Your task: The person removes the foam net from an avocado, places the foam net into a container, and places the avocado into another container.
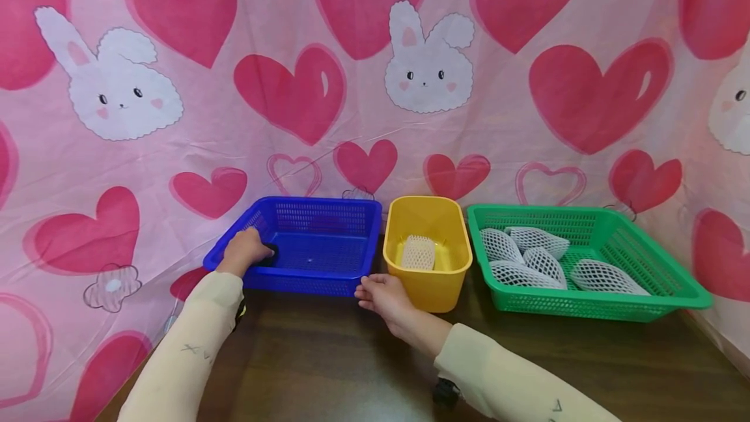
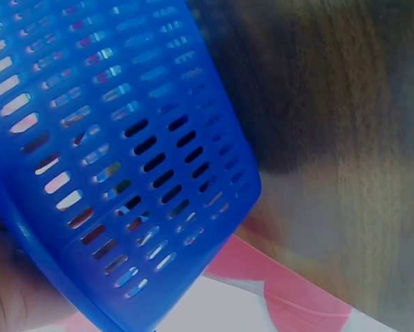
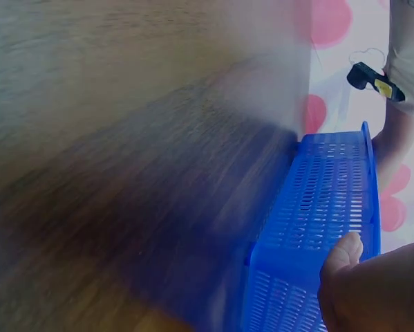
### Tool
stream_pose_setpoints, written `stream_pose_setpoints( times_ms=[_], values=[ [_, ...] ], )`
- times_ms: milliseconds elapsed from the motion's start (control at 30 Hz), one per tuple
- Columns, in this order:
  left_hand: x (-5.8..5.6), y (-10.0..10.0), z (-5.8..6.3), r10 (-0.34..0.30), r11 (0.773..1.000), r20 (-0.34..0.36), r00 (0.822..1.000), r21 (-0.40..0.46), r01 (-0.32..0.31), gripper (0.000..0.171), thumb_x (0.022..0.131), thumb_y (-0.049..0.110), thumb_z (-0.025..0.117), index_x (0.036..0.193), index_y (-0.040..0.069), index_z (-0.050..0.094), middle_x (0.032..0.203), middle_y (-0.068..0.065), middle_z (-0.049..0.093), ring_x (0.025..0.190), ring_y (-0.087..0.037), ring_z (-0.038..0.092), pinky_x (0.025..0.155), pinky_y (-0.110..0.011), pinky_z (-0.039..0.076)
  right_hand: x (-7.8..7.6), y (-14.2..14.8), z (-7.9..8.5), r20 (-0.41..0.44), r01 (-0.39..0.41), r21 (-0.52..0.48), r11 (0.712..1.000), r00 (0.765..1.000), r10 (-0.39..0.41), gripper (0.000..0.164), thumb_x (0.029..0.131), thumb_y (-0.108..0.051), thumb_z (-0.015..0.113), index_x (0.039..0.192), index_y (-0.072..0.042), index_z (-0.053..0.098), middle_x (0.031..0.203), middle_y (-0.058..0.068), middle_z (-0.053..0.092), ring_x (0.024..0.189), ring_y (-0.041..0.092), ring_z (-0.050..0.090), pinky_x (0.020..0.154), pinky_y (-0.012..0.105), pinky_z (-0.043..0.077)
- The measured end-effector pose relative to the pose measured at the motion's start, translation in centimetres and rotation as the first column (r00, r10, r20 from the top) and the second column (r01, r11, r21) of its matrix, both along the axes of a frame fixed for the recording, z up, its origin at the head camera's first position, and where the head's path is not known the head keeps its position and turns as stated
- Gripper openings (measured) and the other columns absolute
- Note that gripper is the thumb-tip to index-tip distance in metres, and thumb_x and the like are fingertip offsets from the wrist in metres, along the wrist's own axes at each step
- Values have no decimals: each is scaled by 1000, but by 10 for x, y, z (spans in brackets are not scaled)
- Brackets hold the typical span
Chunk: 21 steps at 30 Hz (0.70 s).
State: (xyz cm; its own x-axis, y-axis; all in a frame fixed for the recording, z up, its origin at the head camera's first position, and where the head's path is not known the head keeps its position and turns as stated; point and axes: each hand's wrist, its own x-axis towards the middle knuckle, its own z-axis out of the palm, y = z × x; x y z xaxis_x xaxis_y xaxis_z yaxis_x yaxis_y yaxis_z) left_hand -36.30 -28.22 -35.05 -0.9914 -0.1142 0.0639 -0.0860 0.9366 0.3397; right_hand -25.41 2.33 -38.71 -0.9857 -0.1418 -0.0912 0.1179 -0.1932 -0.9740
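Observation:
A blue slotted plastic basket stands on the table at the left. My left hand reaches over its near left rim and holds a small black object just inside; its kind cannot be made out. In the left wrist view the basket's slotted wall hides most of the fingers, and dark shapes show through the slots. At the basket's near right corner, my right hand grips the rim with thumb and fingers. The right wrist view has the thumb against the rim, while the other fingers are hidden.
Right of the blue basket stands a yellow bin with one white foam net sleeve inside. Further right, a green basket holds several foam net sleeves. A heart-and-rabbit cloth hangs behind the wooden table.

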Motion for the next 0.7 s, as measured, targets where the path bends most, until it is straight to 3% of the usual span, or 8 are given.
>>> stream_pose_setpoints(
  times_ms=[300, 467, 700],
  values=[
    [4, 9, 8, -47, 999, -77, 996, 18, 48, 64, 81, 25, 74, 121, -18, 48, 121, -41, 51, 111, -55, 49, 93, -61, 41, 15, 15, 7, -13, -109, 130, 985, 994, 112, 23, 99, -11, 56, 111, 8, 53, 94, 16, 66, 81, 20, 66, 76, 35, 56],
    [9, 19, 11, -84, 995, -135, 987, 34, 89, 66, 81, 26, 75, 123, -17, 48, 122, -39, 51, 114, -54, 48, 95, -60, 39, 25, 26, 14, -73, -156, 198, 968, 982, 173, 26, 98, -15, 58, 111, 8, 56, 90, 10, 67, 85, 22, 67, 77, 36, 56],
    [15, 32, 15, -123, 990, -227, 966, 44, 136, 61, 83, 27, 74, 123, -13, 52, 119, -36, 56, 113, -52, 50, 94, -59, 39, 32, 45, 29, -196, -160, 278, 947, 956, 219, 24, 98, -17, 60, 107, 5, 59, 91, 9, 67, 89, 27, 67, 79, 37, 55]
  ],
)
